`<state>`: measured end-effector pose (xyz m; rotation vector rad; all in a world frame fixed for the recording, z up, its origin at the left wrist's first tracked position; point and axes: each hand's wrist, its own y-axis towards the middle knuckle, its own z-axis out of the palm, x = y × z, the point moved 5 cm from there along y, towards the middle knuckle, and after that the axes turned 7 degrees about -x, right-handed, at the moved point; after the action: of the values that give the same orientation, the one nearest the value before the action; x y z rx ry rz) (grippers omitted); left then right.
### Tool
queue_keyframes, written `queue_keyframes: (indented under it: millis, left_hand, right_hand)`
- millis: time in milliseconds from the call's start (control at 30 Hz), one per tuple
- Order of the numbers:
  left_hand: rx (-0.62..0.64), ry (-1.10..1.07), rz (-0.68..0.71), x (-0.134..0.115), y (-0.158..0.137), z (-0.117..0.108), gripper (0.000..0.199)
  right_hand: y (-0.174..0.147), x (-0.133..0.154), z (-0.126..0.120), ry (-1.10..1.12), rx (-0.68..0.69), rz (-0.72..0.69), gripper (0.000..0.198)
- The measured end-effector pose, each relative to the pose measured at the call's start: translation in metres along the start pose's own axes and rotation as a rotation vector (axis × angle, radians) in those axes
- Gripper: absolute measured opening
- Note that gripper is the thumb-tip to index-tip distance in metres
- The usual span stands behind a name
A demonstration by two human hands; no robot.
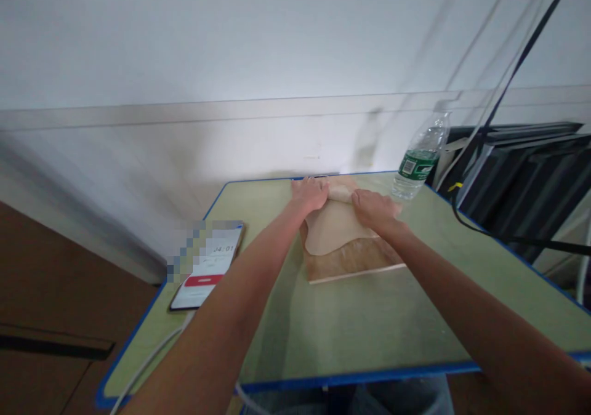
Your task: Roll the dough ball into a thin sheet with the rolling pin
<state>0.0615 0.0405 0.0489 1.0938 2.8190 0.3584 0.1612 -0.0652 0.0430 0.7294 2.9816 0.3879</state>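
Observation:
A flat, pale sheet of dough (335, 227) lies over a brown board (355, 264) on the table. Across the far part of the sheet runs a light-coloured rolling pin (339, 193). My left hand (310, 193) is closed over its left end, and my right hand (375, 209) over its right end. Both hands press down from above, with both arms stretched forward. The pin's ends are hidden under my hands. Part of the dough shows beyond the pin, near the table's far edge.
The green table (360, 329) has a blue edge and stands against a white wall (231, 45). A phone (210, 273) with a cable lies at the left. A water bottle (418, 156) stands at the back right, near dark folders (530, 175) and hanging cords (521, 64).

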Motion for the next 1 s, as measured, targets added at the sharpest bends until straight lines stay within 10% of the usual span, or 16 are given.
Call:
queue_keyframes:
  millis: [367,1000]
  left_hand:
    - [0.030,0.121,0.046,0.001,-0.032,-0.015,0.054]
    - [0.051,-0.009,0.035,-0.007,0.041,0.014,0.060]
  right_hand:
    - [-0.048,0.010,-0.024,-0.009,-0.113,-0.138,0.036]
    - [0.030,-0.021,0.011,-0.018,-0.026,0.033,0.052]
